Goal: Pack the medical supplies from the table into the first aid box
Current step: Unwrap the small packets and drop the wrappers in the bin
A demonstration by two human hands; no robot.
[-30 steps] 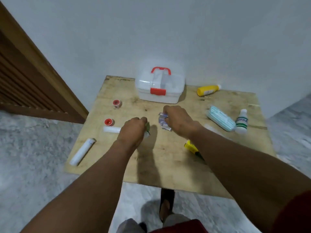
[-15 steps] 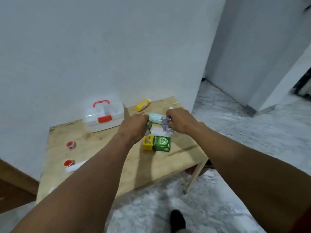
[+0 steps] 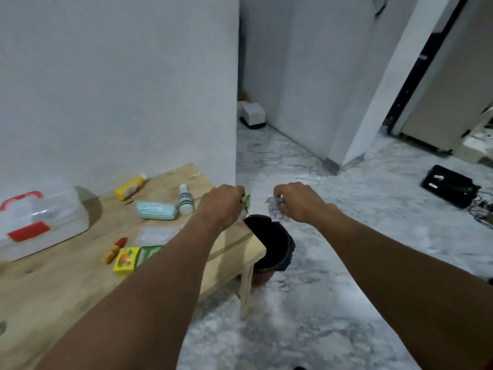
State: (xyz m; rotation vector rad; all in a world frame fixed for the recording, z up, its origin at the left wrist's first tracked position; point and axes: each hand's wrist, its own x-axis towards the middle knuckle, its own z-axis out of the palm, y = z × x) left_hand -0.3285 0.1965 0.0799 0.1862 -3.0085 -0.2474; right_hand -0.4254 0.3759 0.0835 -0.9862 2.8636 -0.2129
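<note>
The translucent plastic first aid box with the red handle and red latch (image 3: 40,225) is sitting closed at the far-left end of the pale wooden bench (image 3: 66,289), well apart from both hands. The black round waste bin (image 3: 272,241) is standing on the floor just beside the bench's right corner — both hands are hanging over it, so the scraps look meant for it, not for the box. The left hand (image 3: 220,206) is clenching its fingers on a small green scrap of wrapper (image 3: 246,201); the right hand (image 3: 296,202) is pinching a crumpled clear-and-blue plastic wrapper (image 3: 276,209). Supplies are waiting unpacked: a pale blue stack of face masks (image 3: 156,210), a yellow-and-green carton (image 3: 133,259), a yellow bottle lying on its side (image 3: 130,187), a small white bottle with a green label (image 3: 185,200). Half a second earlier both hands were over the bench above the carton, holding the same scraps; the view is now turning right, past the bench edge, bringing the bin into sight.
</note>
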